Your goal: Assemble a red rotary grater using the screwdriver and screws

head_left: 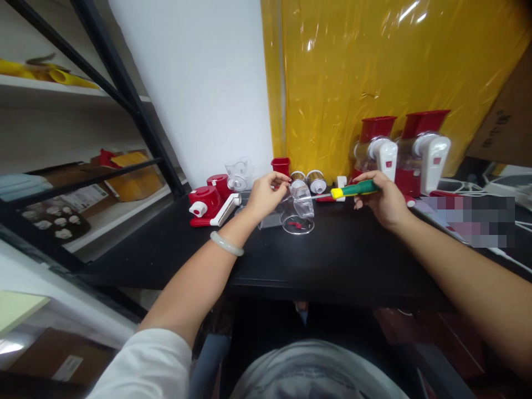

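Left hand [267,196] holds clear housing [304,205], right hand [386,204] screwdriver [353,189]; at worktop's [328,260] back edge, two graters [435,163] look assembled, two drums [317,182] loose.

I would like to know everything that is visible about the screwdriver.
The screwdriver has a thick green handle, apparently plastic, with yellow at the shaft end, and a slim grey shaft that looks like metal. The right hand grips the handle above the black tabletop. In the picture it lies nearly level, its shaft pointing left to the clear plastic housing. Whether the tip touches that housing is unclear.
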### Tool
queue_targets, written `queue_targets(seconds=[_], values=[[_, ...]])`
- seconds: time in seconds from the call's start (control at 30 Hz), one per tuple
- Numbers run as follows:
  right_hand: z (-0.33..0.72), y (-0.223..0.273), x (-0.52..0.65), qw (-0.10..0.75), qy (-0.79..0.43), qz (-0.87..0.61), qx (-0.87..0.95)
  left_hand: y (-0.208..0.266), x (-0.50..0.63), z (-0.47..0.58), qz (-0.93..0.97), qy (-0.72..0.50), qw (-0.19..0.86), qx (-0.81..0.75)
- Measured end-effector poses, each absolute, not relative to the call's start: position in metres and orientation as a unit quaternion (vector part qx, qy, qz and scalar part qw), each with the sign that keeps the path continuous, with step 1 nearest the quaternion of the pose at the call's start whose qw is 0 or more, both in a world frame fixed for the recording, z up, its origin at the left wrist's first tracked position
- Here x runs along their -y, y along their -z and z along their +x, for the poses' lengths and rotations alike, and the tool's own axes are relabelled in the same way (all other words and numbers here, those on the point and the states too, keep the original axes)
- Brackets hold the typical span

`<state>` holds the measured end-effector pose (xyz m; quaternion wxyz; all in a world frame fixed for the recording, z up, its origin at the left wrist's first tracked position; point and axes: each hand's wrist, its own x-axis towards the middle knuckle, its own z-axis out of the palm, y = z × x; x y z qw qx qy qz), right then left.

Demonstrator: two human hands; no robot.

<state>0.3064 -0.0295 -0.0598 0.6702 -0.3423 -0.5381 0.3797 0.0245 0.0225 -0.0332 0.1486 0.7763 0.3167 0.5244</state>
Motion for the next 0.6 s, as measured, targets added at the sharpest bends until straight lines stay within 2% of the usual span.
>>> queue_targets(seconds=[0.6], values=[[0.3039,0.058,0.0342,0.682,-0.372,-0.329,0.538,0.0297,-0.0173,0.0263,0.767,-0.536,0.138,-0.325]])
